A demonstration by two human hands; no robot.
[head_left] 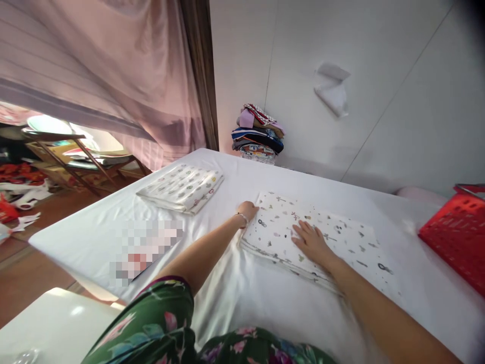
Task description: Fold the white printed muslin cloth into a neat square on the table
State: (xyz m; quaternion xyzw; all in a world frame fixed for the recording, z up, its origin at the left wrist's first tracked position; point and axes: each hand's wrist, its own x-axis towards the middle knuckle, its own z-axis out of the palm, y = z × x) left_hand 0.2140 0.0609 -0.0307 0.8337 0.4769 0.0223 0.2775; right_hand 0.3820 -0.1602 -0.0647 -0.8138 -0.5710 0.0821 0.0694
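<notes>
A folded white cloth (pixel 273 232) with small grey, green and red prints lies on the white-covered table (pixel 223 237) in front of me. At its left edge is my left hand (pixel 248 209), its fingers curled closed on the cloth's border; the fingertips are partly hidden. My right hand (pixel 311 243) rests flat on top of the same cloth, fingers spread. Left of both hands lies a second folded printed cloth (pixel 182 187), apart from them.
Against the wall stands a stack of folded fabrics (pixel 258 134). A red plastic basket (pixel 458 235) is at the right edge. A blurred-out object (pixel 147 250) lies at the table's near left. A white surface (pixel 56 323) sits lower left, and a chair (pixel 87 151) beyond.
</notes>
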